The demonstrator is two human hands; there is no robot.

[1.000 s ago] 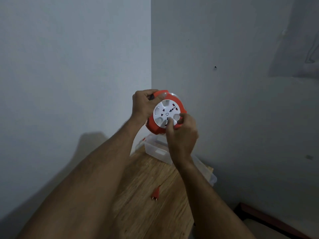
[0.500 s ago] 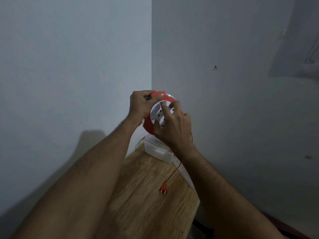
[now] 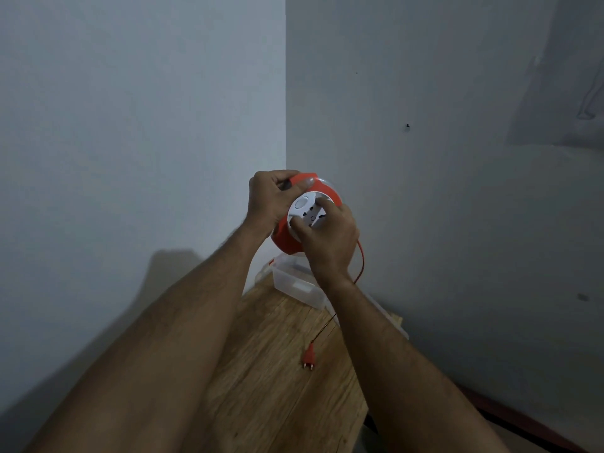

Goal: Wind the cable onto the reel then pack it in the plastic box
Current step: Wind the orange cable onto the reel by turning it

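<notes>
1. The reel [image 3: 294, 217], a round orange case with a white socket face, is held up in the air in front of the wall corner, above the far end of the wooden table [image 3: 261, 387]. Its white face tilts toward the camera and slightly left.
2. The left hand [image 3: 271, 201] grips the reel's upper left rim, fingers curled over the top and thumb lying along the orange edge.
3. The right hand [image 3: 327, 240] has its curled fingertips pressed into the white face.
4. The orange cable [image 3: 361, 263] leaves the reel's right side, hangs down behind the right wrist, and runs near and left to the plug [image 3: 309, 358].
5. The plug lies on the table, prongs pointing toward the camera.
6. The clear plastic box [image 3: 294, 284] sits open at the table's far end, directly below the reel.
</notes>
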